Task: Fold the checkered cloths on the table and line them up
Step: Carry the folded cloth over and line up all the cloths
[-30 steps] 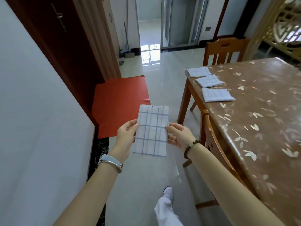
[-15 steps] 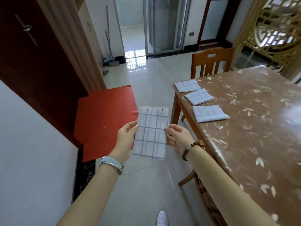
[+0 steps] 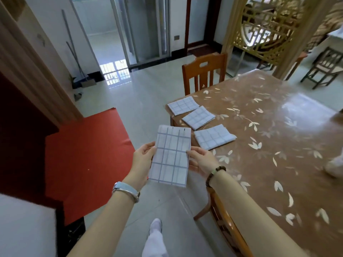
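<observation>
Left hand (image 3: 143, 158) and right hand (image 3: 202, 162) hold a cloth (image 3: 170, 156) (checkered).

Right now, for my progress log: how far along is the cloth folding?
Done: the far cloth, middle cloth and near cloth lie folded in a row near the table edge. In hand: a fourth cloth, folded to a strip, pinched by the left hand and right hand, off the table. Left: finish folding it and add it to the row.
</observation>
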Available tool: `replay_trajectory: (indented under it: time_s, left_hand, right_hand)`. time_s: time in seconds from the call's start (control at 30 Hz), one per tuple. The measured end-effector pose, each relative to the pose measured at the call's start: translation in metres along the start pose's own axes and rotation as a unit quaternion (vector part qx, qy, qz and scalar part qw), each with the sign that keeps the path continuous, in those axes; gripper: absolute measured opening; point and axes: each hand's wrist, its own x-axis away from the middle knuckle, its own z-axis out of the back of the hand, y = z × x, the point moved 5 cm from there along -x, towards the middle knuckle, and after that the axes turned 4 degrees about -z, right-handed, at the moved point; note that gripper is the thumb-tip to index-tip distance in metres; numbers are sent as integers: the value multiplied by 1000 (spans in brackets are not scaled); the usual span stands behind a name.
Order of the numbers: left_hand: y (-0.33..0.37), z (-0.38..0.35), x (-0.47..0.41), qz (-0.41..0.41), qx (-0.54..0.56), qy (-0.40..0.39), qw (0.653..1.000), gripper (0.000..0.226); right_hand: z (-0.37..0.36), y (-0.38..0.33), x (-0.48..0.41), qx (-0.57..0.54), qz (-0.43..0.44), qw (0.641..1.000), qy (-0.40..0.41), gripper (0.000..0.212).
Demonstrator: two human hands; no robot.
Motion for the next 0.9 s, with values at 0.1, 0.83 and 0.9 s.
replay_trajectory:
  time_s: [0.1, 0.83, 0.9]
  left_hand:
    - [-1, -24, -28, 19, 0, -39, 999, 16]
    - [7, -179, -168, 48, -131, -335, 932, 13]
    - [0, -196, -169, 55, -135, -358, 922, 15]
  right_hand:
    - [14, -7, -19, -13, -7, 999, 36, 17]
    - [94, -50, -74, -145, 24, 950, 275, 10]
    - [107, -47, -72, -150, 20, 945, 290, 10]
